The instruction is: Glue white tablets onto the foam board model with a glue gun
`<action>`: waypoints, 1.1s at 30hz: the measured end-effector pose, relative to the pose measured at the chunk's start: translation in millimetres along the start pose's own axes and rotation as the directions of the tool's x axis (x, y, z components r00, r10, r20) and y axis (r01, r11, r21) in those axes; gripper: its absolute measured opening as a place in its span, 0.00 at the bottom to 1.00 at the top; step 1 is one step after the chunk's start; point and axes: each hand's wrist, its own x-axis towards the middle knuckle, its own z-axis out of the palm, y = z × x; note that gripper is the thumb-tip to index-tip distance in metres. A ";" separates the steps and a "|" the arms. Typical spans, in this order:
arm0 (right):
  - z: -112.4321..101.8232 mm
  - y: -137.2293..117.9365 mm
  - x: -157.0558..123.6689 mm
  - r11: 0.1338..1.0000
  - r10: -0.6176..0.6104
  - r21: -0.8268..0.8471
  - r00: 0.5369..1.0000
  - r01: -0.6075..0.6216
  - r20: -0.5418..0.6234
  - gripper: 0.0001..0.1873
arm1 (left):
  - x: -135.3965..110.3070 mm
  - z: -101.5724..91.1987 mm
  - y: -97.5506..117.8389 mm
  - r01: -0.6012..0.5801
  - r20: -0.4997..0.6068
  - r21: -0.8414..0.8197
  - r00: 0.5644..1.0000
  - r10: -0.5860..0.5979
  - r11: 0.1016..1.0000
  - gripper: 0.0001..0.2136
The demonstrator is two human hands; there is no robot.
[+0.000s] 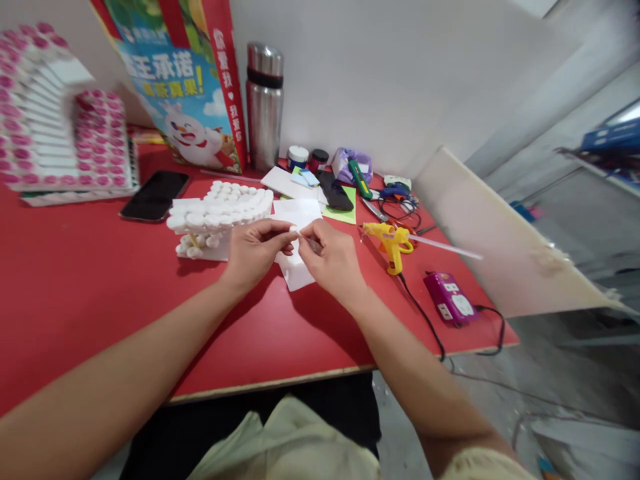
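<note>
My left hand (256, 252) pinches a small white tuft (294, 229) between thumb and forefinger. Close against it, my right hand (332, 257) has its thumb and forefinger closed at the same small piece; what its other fingers hold, if anything, I cannot make out. Beneath both hands lies a sheet of white card (299, 277) on the red table. To the left of my left hand stands a white model (220, 212) covered in rounded white tufts, partly hidden by that hand.
A yellow glue gun (393, 243) with a clear stick and a purple power socket box (451, 299) sit at the right, cords trailing. Behind are a steel flask (265, 110), a printed bag (187, 87), small jars and a cutter (360, 179). A phone (156, 195) and pink-white model (45, 133) stand left.
</note>
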 end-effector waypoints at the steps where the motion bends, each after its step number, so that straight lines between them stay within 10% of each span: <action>1: -2.9 -2.0 2.2 1.000 -0.006 0.003 1.000 0.006 0.026 0.05 | 0.0 -0.3 0.9 -0.016 0.000 0.009 1.000 0.016 1.000 0.12; 16: 9.1 11.7 7.3 0.973 0.161 0.156 0.985 -0.168 0.062 0.07 | -4.4 -0.8 -5.5 -0.216 0.073 0.264 0.976 0.204 0.940 0.04; 22: 3.3 27.0 10.6 0.907 0.170 0.366 0.975 -0.211 0.141 0.07 | 2.2 -2.4 -4.1 0.044 0.158 -0.010 0.987 -0.042 0.999 0.05; 27: -7.3 29.5 12.6 0.813 0.138 0.514 0.949 -0.272 0.284 0.10 | 11.4 -9.9 -8.8 0.291 0.334 -0.142 0.914 -0.230 0.946 0.13; 33: -5.4 33.4 12.3 0.815 0.124 0.516 0.949 -0.263 0.288 0.12 | 10.9 -9.6 -9.1 0.303 0.325 -0.101 0.910 -0.257 0.948 0.16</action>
